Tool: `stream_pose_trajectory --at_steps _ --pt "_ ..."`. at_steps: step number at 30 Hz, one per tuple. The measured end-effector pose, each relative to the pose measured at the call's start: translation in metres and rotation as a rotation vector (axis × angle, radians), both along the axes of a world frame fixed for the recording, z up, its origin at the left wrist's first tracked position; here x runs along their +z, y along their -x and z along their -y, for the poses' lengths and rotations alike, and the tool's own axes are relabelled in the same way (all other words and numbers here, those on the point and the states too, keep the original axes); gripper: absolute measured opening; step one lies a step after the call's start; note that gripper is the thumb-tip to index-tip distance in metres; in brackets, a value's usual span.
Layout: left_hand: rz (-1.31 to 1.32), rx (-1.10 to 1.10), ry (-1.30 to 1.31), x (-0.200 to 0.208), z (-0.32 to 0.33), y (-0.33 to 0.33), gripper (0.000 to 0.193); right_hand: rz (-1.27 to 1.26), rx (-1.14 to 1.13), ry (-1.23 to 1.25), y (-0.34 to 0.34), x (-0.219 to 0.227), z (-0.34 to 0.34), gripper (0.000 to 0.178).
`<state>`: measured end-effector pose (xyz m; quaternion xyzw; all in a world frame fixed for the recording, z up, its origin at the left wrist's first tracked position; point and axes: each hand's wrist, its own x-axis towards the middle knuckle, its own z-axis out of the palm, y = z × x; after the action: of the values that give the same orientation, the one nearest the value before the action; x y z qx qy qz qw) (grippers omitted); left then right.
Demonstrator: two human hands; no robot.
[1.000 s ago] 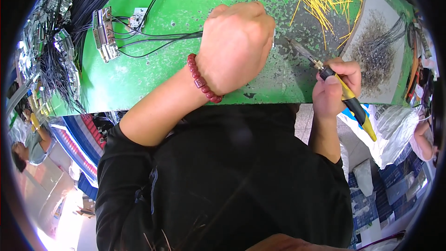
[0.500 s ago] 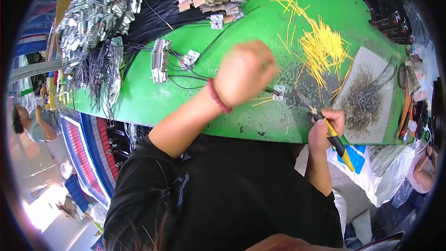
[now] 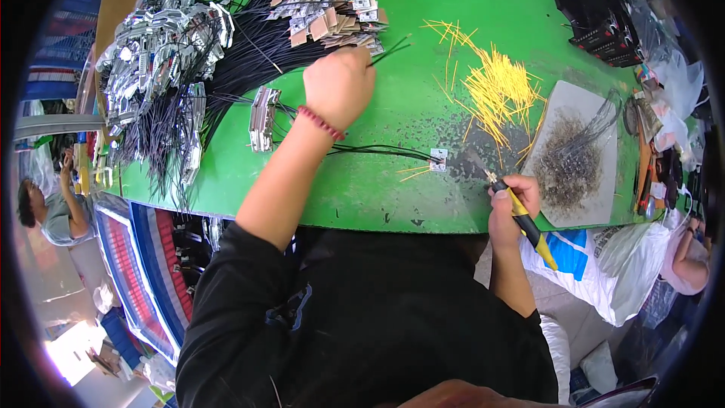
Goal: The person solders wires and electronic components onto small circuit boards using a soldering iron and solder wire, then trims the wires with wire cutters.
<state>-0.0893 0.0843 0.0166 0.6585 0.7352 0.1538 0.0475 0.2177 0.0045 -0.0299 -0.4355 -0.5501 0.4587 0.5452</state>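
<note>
My left hand, closed, is over the green table beside the heap of small wired boards. Its fingers face away, so what they hold, if anything, is hidden; dark wire ends stick out past it. In my right hand is a yellow and black soldering iron, its tip pointing up and left. Left of that tip lies a small white board with black wires running left from it. Two or so thin yellow sticks lie at its lower left.
A loose pile of thin yellow sticks lies beyond the iron. To its right is a pale slab covered in dark residue. Silvery metal parts with wires are heaped at left; a small metal stack stands nearer. Black parts sit far right.
My left hand has moved left and away from me, from near the small white board to beside the heap. The right hand keeps the soldering iron; the whole view has shifted slightly.
</note>
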Motion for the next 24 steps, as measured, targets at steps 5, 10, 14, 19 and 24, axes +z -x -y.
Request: stream_pose_trajectory --at_steps 5,10,14,19,24 --pt "0.740 -0.176 0.066 0.039 0.041 -0.014 0.017 -0.001 0.112 0.053 0.013 0.025 -0.001 0.033" --pt "0.872 -0.341 0.024 0.060 0.058 -0.036 0.014 0.034 0.202 0.057 0.039 0.055 -0.010 0.022" --pt "0.843 -0.349 0.040 0.051 0.065 -0.040 0.011 -0.012 0.156 -0.076 0.066 0.063 -0.019 0.040" --pt "0.836 -0.371 -0.033 0.038 0.071 -0.048 0.013 0.090 0.140 -0.141 0.089 0.071 -0.020 0.045" --pt "0.837 -0.368 -0.058 0.038 0.075 -0.050 0.015 0.142 0.042 -0.231 0.096 0.062 -0.021 0.039"
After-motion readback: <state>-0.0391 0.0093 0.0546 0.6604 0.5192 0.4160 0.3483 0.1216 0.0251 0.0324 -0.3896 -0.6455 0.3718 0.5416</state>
